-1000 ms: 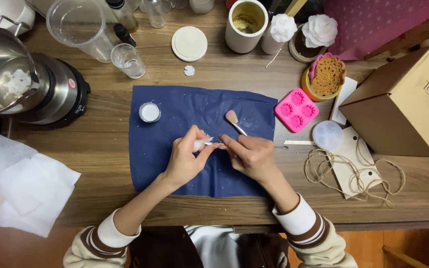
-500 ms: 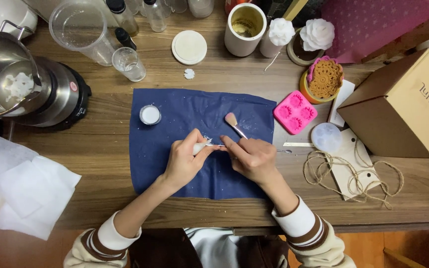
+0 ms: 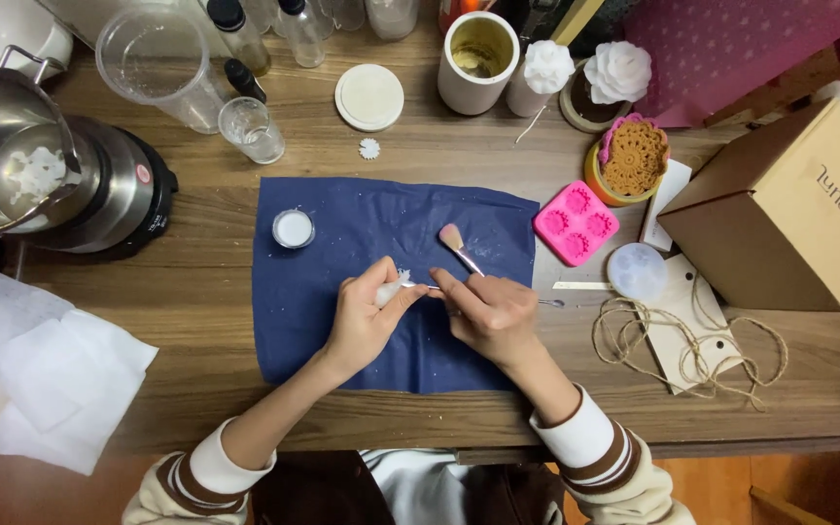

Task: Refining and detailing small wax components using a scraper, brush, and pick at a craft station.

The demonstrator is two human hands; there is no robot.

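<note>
Over a dark blue cloth (image 3: 342, 331) on the wooden table, my left hand (image 3: 367, 316) pinches a small white piece (image 3: 393, 288) between thumb and fingers. My right hand (image 3: 488, 313) is closed on a thin metal tool (image 3: 420, 286) whose tip touches the white piece, and it also holds a small brush (image 3: 459, 246) with pale bristles pointing up and away. A small round jar of white powder (image 3: 294, 228) sits on the cloth's upper left.
A pink silicone mould (image 3: 576, 222), a clear round lid (image 3: 637, 272), twine (image 3: 673, 340) and a cardboard box (image 3: 789, 209) lie right. A steel pot on a heater (image 3: 46, 185), plastic cup (image 3: 162, 63), glass (image 3: 250, 128) and white paper towels (image 3: 46, 379) are left.
Both hands stay together over the cloth. The right hand has made only small shifts with the tool against the white piece.
</note>
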